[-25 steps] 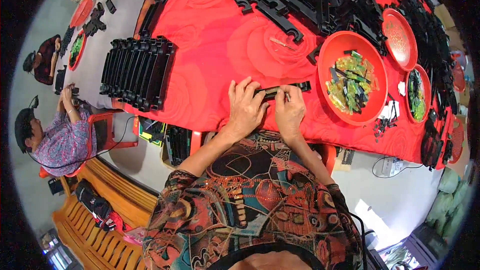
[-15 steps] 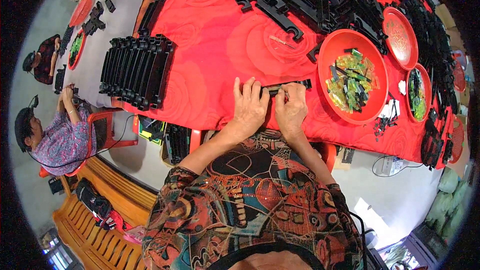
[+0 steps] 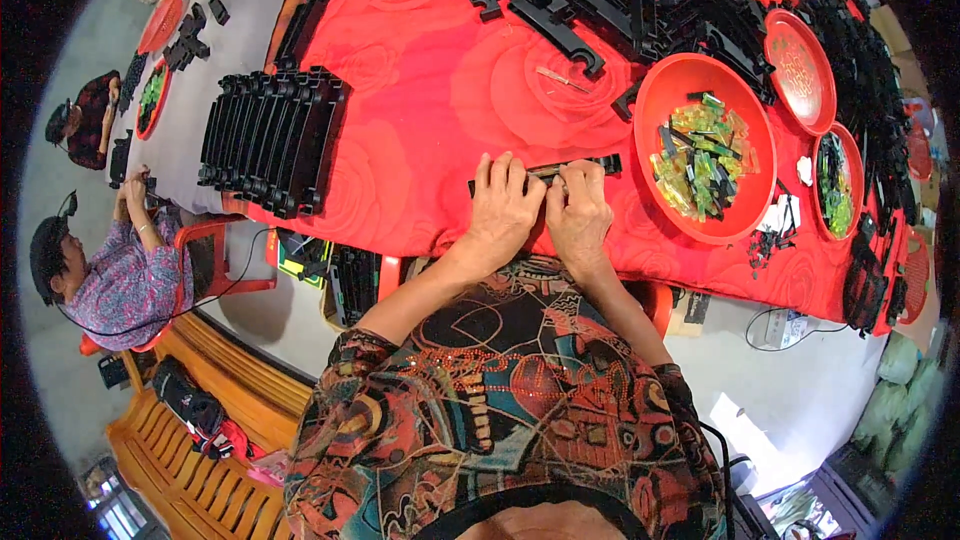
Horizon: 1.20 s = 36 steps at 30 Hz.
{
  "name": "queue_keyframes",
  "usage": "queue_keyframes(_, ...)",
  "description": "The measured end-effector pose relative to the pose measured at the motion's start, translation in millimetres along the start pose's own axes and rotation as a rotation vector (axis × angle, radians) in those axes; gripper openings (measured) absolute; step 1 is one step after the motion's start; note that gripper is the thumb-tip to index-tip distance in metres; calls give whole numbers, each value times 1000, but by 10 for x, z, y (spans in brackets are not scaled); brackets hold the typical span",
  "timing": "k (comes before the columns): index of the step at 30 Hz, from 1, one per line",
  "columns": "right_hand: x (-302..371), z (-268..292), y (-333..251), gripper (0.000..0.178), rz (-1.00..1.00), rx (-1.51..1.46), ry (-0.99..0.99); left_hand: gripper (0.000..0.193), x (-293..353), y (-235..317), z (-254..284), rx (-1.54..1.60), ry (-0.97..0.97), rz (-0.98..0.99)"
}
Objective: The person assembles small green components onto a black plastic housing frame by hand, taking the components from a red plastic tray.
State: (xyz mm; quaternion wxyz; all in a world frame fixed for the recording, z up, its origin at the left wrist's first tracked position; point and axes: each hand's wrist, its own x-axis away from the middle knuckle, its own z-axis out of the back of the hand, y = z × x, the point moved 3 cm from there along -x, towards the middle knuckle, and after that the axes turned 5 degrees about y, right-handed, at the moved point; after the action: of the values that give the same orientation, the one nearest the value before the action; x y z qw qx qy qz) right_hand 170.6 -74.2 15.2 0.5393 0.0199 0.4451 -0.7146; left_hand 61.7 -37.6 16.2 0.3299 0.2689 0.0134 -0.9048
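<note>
Close to the table's front edge lies a long black plastic strip (image 3: 606, 164), mostly covered by my fingers. My left hand (image 3: 503, 208) is closed over its left part, with a dark end showing beside the fingers. My right hand (image 3: 580, 212) pinches at its middle, thumb and forefinger together; whatever small piece may be between them is hidden. Just right of my right hand stands a red bowl (image 3: 655, 90) holding clear yellow-green and black small strips (image 3: 705, 155).
A row of black plastic parts (image 3: 270, 140) is stacked at the left. A large heap of similar parts (image 3: 640, 0) covers the far right. Two more red dishes (image 3: 800, 70) sit beyond the bowl. A co-worker (image 3: 120, 270) sits at the grey table on the left.
My left hand has shifted slightly along the black strip, and its left end now shows. My right hand has barely moved.
</note>
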Motion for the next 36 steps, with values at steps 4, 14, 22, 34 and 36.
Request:
queue_keyframes(4, 14, -5, 30, 10, 32, 33, -1, 22, -74, 3, -7, -90, -110, -48)
queue_keyframes(14, 4, -24, 82, 12, -16, -53, -58, 15, 37, -139, -114, 111, 158, -62)
queue_keyframes(22, -2, 5, 44, 13, 16, 68, -100, 14, -94, -93, -22, -11, -24, -160)
queue_keyframes(34, -7, 55, 79, 11, -14, 106, -142, 26, -8, -167, -64, 174, 81, -88)
queue_keyframes(36, -11, 44, 84, 13, 18, 90, -151, 27, -6, -170, -71, 183, 72, -99)
